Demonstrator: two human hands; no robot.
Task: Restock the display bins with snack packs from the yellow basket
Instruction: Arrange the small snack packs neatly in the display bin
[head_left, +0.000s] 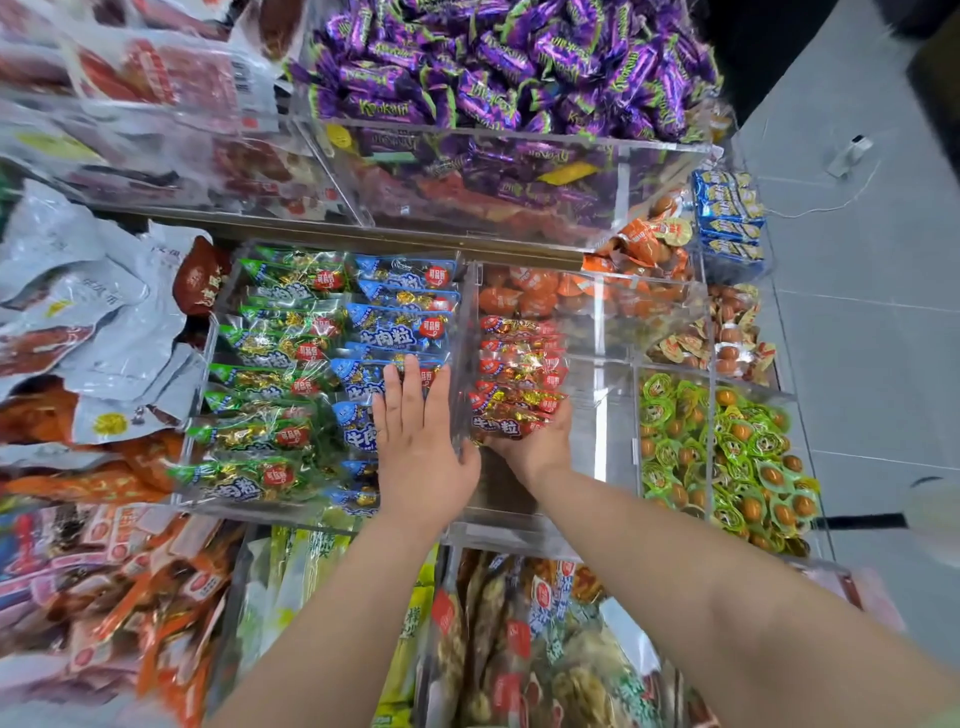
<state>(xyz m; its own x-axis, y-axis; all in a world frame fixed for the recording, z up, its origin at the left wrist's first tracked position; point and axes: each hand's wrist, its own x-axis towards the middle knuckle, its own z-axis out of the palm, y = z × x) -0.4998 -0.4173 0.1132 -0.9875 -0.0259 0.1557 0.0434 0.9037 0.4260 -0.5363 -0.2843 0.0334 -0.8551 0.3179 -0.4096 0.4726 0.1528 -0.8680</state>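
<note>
A clear acrylic display bin (462, 525) in the middle holds rows of snack packs: green packs (270, 364), blue packs (400, 306) and red packs (519, 364). My left hand (421, 441) lies flat with straight fingers on the blue packs, beside the clear divider. My right hand (535, 441) is in the red-pack compartment, its fingers curled under the nearest red packs at the front of the row. The yellow basket is not in view.
Purple candies (498, 57) fill the bin behind. Orange packs (545, 291) and green-wrapped eggs (727, 452) fill bins to the right, and blue packs (727, 213) sit at far right. Large meat bags (78, 312) pile up on the left. Grey floor (872, 312) lies to the right.
</note>
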